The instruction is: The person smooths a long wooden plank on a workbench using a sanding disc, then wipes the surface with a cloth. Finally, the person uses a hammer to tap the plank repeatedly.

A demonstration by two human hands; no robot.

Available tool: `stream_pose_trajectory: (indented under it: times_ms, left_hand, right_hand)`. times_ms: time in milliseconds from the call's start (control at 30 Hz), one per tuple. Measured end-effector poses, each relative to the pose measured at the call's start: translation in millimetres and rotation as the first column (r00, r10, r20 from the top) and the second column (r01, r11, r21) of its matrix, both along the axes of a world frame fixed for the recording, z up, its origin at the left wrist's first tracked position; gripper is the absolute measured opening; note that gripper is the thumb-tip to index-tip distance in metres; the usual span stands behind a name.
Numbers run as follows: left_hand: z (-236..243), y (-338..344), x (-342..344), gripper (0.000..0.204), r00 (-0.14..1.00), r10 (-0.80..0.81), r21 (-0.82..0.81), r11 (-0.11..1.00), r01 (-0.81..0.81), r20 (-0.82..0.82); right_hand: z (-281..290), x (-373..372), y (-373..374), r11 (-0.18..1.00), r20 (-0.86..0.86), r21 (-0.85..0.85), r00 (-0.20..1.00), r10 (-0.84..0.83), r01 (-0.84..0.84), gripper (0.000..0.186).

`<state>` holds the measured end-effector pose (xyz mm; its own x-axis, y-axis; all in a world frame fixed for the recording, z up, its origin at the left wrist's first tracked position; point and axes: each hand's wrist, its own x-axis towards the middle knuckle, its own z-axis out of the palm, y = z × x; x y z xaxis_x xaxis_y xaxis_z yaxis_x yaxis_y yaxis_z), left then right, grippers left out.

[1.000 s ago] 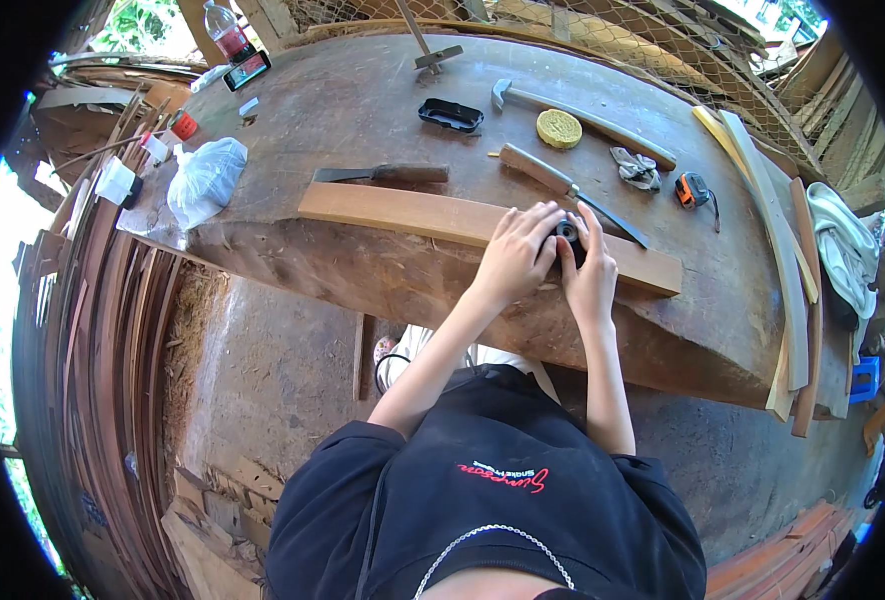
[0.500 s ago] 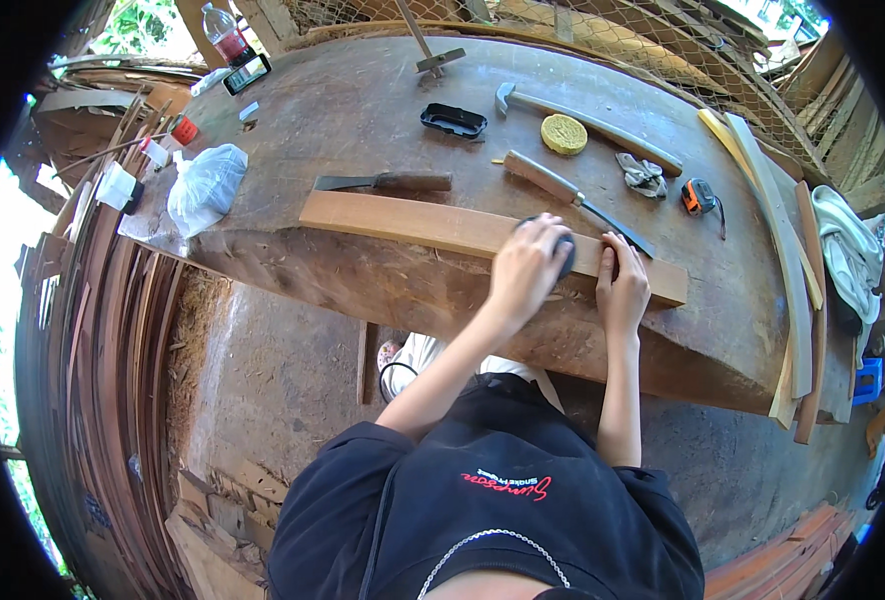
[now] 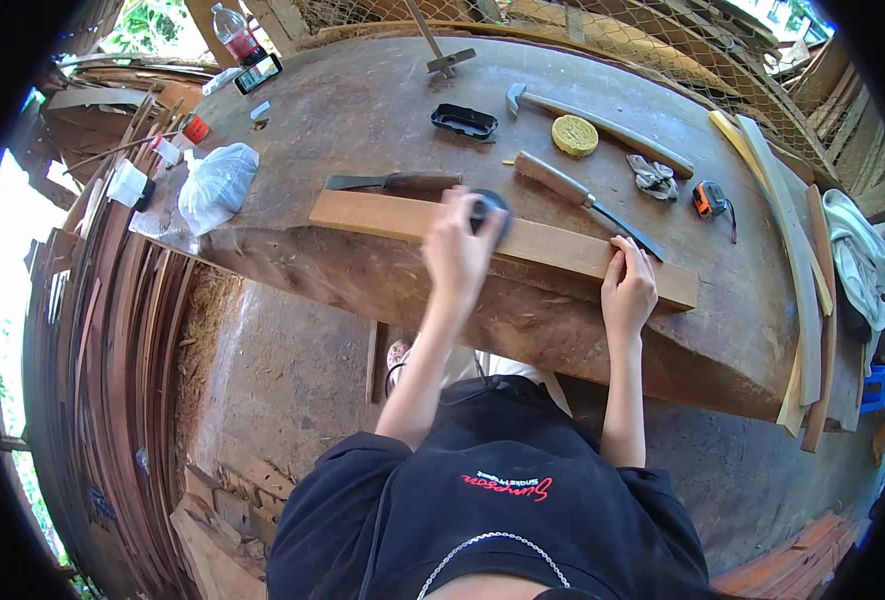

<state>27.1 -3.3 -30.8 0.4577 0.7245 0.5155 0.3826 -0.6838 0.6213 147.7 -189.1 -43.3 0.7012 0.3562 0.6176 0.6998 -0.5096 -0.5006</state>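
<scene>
Now the two hands are well apart along the plank (image 3: 563,250), where a second ago they were bunched together near its right end. The left hand (image 3: 458,250) has travelled toward nine o'clock and is curled down over a small dark round block (image 3: 491,210), likely a sanding pad, though the fingers hide most of it and I cannot be sure of its kind. It sits on the plank's top face, roughly at mid-length. The right hand (image 3: 628,290) has stayed behind near the three o'clock end, fingers draped over the near edge of the plank and pressing it down against the big slab workbench (image 3: 363,120).

Judging from the shift, the stroke is running lengthwise from the right end toward the left, with one hand pushing the block and the other pinning the board, so the right portion has likely been covered and the left stretch is what remains.

Just beyond the plank at eleven o'clock lies a dark flat tool (image 3: 393,182), and at one o'clock a chisel (image 3: 583,200) angled toward the right hand. Farther back rest a hammer (image 3: 598,122), a yellow round disc (image 3: 575,135), a black tray (image 3: 464,121), an orange tape measure (image 3: 708,200) and, at the ten o'clock corner, a white plastic bag (image 3: 218,182).
</scene>
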Motion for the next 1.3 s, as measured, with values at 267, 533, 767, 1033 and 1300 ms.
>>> stream_pose_trajectory:
  times_ms: [267, 533, 767, 1033, 1300]
  left_hand:
    - [4, -34, -2, 0.038, 0.926, -0.376, -0.106, 0.921, 0.376, 0.02]
    - [4, 109, -79, 0.037, 0.94, 0.34, 0.094, 0.937, -0.336, -0.037]
    - [0, -2, -7, 0.038, 0.998, -0.03, -0.063, 0.997, 0.033, 0.05]
    - [16, 12, -31, 0.042, 0.997, -0.081, -0.162, 0.983, 0.081, 0.008]
    - [9, 118, -100, 0.039, 0.852, 0.508, 0.145, 0.859, -0.491, -0.127]
  right_hand:
    - [2, 2, -4, 1.0, -0.017, -0.015, 1.0, 0.01, -0.01, 0.016]
    - [-5, 3, -3, 1.0, 0.055, -0.007, 0.998, 0.027, -0.026, 0.017]
    - [-3, 1, 0, 1.0, 0.039, -0.006, 0.999, -0.018, 0.019, 0.016]
    - [-3, 3, -5, 1.0, 0.027, -0.012, 1.0, -0.011, 0.012, 0.016]
    - [-9, 1, 3, 0.999, 0.065, 0.016, 0.997, -0.032, 0.031, 0.016]
